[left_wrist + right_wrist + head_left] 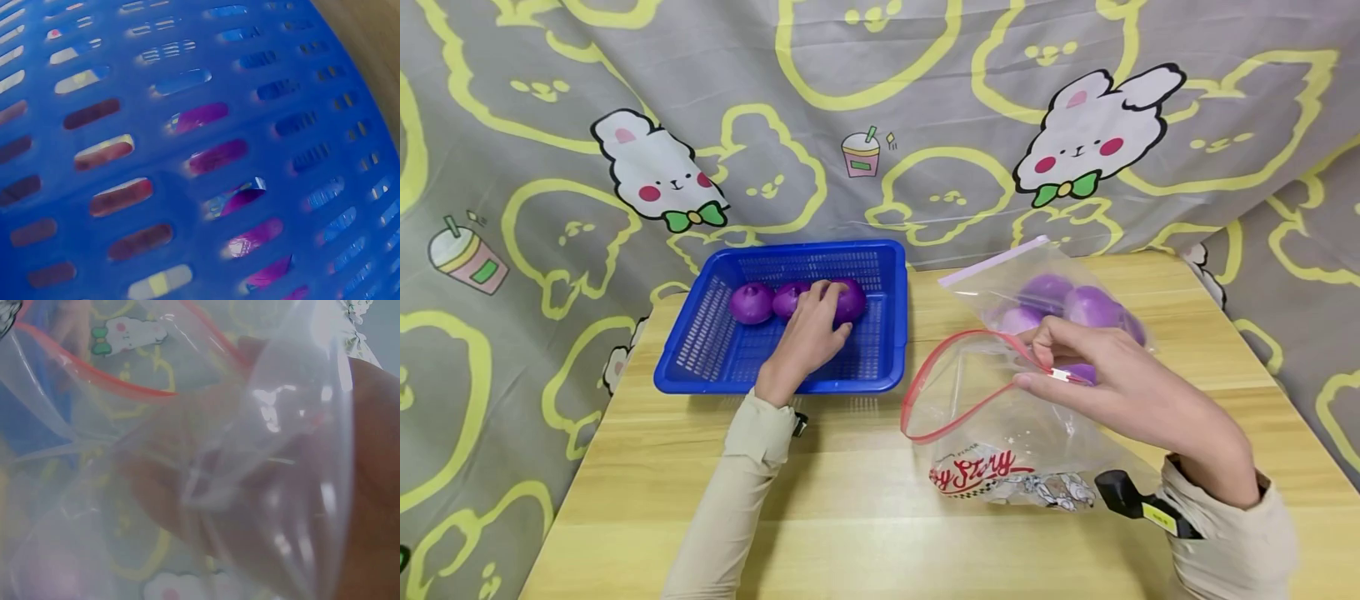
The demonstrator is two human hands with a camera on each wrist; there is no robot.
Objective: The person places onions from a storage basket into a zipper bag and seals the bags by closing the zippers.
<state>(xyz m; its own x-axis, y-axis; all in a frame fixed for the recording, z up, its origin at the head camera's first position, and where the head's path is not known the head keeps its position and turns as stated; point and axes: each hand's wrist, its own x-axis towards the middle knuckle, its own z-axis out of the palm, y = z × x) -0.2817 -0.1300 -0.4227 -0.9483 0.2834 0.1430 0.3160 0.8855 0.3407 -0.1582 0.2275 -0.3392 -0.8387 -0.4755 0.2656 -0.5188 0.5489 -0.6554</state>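
My left hand (808,333) reaches into a blue plastic basket (775,387), its fingers curled over the rightmost purple onion (855,302). Beside it lie a middle onion (786,301), partly covered by the hand, and a left onion (752,304). Through the slots of the basket wall (169,169), purple skin shows in the left wrist view. My right hand (1112,379) pinches the red-edged mouth of a clear zip bag (955,421) by its white slider. The mouth gapes toward the basket. Clear film (269,462) crosses most of the right wrist view.
Behind the right hand, a second clear bag (988,283) with a lilac zip strip contains several purple onions (1092,307). Everything stands on a wooden table (850,533). A grey curtain (940,125) with cartoon prints hangs along the table's back and sides.
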